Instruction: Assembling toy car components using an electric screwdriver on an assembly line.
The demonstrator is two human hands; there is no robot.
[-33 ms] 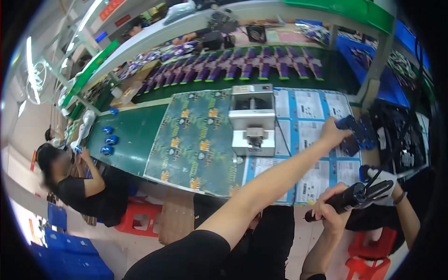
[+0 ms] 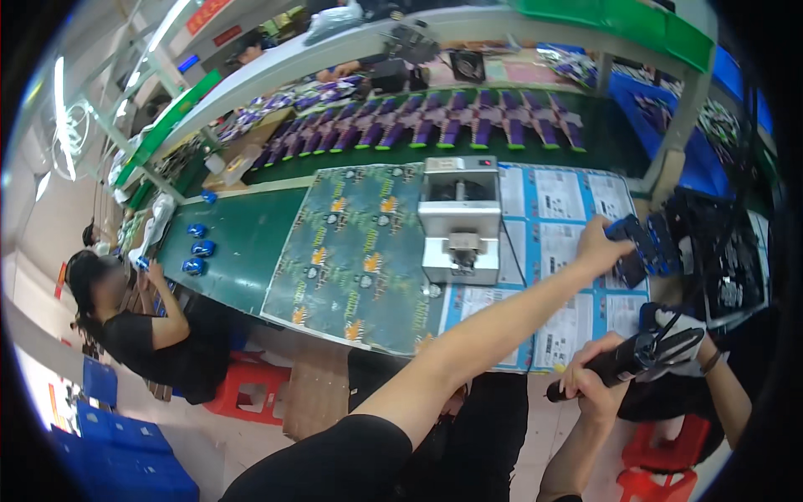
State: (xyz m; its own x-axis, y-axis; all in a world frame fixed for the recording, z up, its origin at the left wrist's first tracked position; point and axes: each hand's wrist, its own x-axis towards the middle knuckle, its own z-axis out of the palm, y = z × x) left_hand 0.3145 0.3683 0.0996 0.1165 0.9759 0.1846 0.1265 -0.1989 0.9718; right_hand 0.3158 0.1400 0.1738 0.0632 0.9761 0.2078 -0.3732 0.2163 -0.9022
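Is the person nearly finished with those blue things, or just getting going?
Hard to say, probably midway. Done: three blue pieces sit in a row on the green belt. In hand: the left hand grips a blue piece from the stack by the table edge, and the right hand holds a black power tool. Left: more blue pieces wait there.

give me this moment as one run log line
left hand: reaching out to blue part on bench | right hand: gripping black handheld driver | grey machine: on the mat, untouched | seated co-worker: far left
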